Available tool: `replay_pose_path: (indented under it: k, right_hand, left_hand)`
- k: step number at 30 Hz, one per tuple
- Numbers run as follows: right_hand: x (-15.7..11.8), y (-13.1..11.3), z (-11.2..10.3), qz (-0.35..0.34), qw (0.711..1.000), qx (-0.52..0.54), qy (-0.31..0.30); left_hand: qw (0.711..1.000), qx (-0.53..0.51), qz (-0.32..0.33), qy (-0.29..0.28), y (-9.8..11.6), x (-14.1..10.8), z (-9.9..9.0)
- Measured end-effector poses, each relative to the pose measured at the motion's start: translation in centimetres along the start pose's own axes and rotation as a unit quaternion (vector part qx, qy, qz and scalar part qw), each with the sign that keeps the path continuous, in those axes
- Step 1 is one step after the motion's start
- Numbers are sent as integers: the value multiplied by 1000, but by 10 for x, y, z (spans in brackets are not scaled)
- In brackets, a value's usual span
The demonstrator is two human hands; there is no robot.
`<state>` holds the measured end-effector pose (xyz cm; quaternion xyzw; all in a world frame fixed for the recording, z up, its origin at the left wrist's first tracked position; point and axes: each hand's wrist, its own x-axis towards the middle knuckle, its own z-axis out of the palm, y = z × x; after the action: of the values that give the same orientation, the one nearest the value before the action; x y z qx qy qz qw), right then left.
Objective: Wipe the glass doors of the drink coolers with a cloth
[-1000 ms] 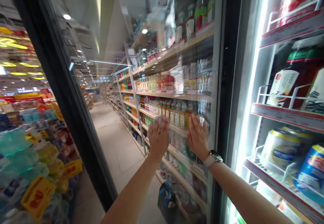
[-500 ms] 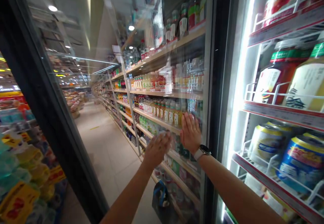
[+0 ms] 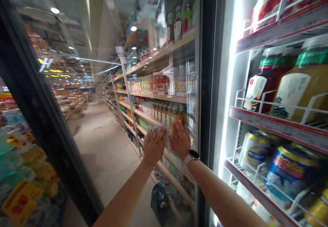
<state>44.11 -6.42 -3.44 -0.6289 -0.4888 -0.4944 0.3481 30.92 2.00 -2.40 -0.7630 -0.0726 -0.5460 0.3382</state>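
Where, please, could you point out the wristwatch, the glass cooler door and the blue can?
Wristwatch [image 3: 194,155], head view, on its face.
Glass cooler door [image 3: 159,61], head view, on the pane.
Blue can [image 3: 289,172], head view, on its label.

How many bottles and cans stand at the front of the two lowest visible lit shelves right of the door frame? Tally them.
Bottles: 2 (dark red bottle, amber bottle)
Cans: 3 (white can, blue can, yellow can)
Total: 5

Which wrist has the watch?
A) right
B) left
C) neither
A: the watch sits just behind the right hand, on the arm coming in from the lower right.
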Motion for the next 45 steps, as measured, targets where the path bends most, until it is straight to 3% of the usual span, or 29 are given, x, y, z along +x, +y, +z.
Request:
replay_pose_path:
  k: [6,9,10,12,17,19,21,23,27,32,35,38,40,43,45]
  right_hand:
    - [4,0,-3,-13,999,11,38]
    - [4,-1,-4,-8,999,14,40]
    - [4,-1,-4,-8,999,13,39]
    - [4,-1,-5,-9,999,11,40]
    - [4,-1,-5,-9,999,27,39]
    - [3,-1,-6,-7,999,34,35]
    - [3,-1,-6,-5,999,38,31]
    - [2,-1,-5,-7,999,41,34]
    - [1,0,-3,-9,998,47,45]
    - [0,1,-2,-10,998,35,44]
    - [1,2,-3,-16,998,38,39]
    - [1,3,-5,-15,999,42,32]
    - [0,3,-5,-17,999,41,32]
    - [-1,2,-5,-22,999,34,34]
    - [-2,1,-5,-19,999,28,34]
  left_hand:
    - [994,12,38,-100,32,-112,0]
    - [991,18,79,-108,29,-138,-4]
    - [990,16,91,-106,23,-134,-7]
    - [992,16,88,-91,3,-101,-16]
    - [998,34,-56,1,-48,45,-27]
    - [993,32,-110,25,-49,84,-23]
    - [993,30,-110,32,-38,96,-16]
    - [997,31,-69,20,-21,82,-10]
    - [999,29,5,-25,9,18,-5]
    - [997,33,5,-62,32,-61,-4]
    - [996,31,29,-77,33,-100,-10]
    - [991,17,88,-98,6,-119,-23]
    - [987,25,117,-111,-30,-109,-36]
    - [988,63,89,-111,-99,-63,-58]
    - [992,85,17,-97,-143,-26,-71]
